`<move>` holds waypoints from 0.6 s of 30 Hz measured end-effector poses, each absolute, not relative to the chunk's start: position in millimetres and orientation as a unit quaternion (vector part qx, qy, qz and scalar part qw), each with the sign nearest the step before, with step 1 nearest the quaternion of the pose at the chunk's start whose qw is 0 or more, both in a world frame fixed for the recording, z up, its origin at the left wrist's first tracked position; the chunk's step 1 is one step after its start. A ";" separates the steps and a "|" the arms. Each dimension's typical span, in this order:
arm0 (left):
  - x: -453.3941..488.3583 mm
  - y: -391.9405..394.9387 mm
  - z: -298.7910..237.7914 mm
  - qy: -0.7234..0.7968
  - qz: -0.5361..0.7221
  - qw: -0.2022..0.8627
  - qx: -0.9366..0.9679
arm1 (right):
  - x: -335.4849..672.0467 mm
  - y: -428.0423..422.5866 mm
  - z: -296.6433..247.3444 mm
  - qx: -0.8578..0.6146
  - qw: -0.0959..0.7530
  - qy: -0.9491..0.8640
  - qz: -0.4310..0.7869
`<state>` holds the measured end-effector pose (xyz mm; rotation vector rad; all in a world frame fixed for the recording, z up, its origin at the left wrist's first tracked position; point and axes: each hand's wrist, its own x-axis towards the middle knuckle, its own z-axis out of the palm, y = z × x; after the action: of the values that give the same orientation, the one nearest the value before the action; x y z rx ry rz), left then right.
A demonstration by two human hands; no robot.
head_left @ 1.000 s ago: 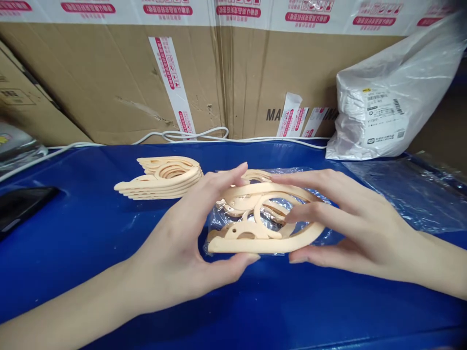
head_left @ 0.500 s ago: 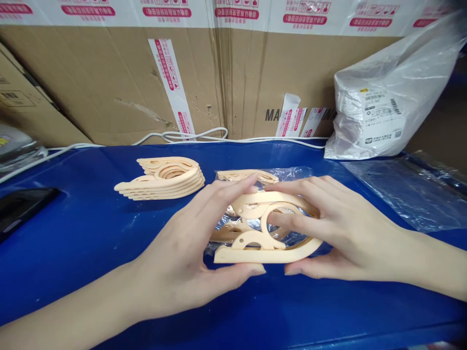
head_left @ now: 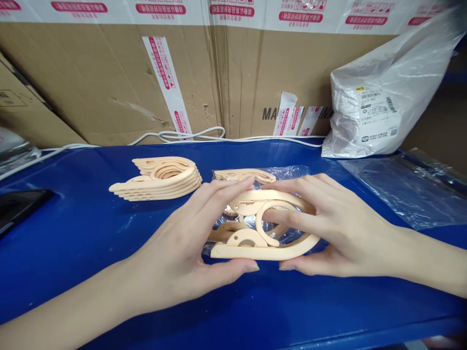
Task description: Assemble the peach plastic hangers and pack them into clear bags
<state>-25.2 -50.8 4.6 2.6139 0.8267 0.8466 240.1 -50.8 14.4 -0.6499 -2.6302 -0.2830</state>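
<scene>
Both hands hold one cream folded plastic hanger (head_left: 255, 245) on edge just above the blue table (head_left: 73, 233). My left hand (head_left: 182, 253) pinches its left end between thumb below and fingers on top. My right hand (head_left: 328, 228) grips the right end, with one finger through the curved hook loop. Under and behind the hanger lies a clear plastic bag (head_left: 288, 175) with more cream hangers (head_left: 242, 175) in it. A stack of several folded hangers (head_left: 160, 177) rests on the table to the left.
Taped cardboard boxes (head_left: 109, 73) wall off the back. A white cable (head_left: 189, 136) runs along their foot. A white plastic parcel with a label (head_left: 383, 97) sits at the back right, clear film (head_left: 408, 189) beside it, and a dark phone (head_left: 18, 206) lies at the left edge.
The hanger has been tipped from lying nearly flat to standing on edge, and both hands have drawn closer together around it, slightly lower and nearer to me.
</scene>
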 end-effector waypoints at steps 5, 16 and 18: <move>-28.3 -48.5 4.1 0.281 0.288 0.101 0.910 | 239.2 -50.6 14.9 -0.238 0.206 -0.945 -0.087; -24.4 -52.1 1.3 0.286 0.304 0.090 0.904 | 242.1 -54.1 12.3 -0.258 0.273 -0.925 0.053; -26.9 -49.2 0.1 0.306 0.299 0.101 0.898 | 250.4 -47.7 24.7 -0.290 0.286 -0.910 0.079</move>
<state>-26.9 -49.2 0.1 2.6547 0.9042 0.8822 250.4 -47.7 24.7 -0.7759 -2.4319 0.2100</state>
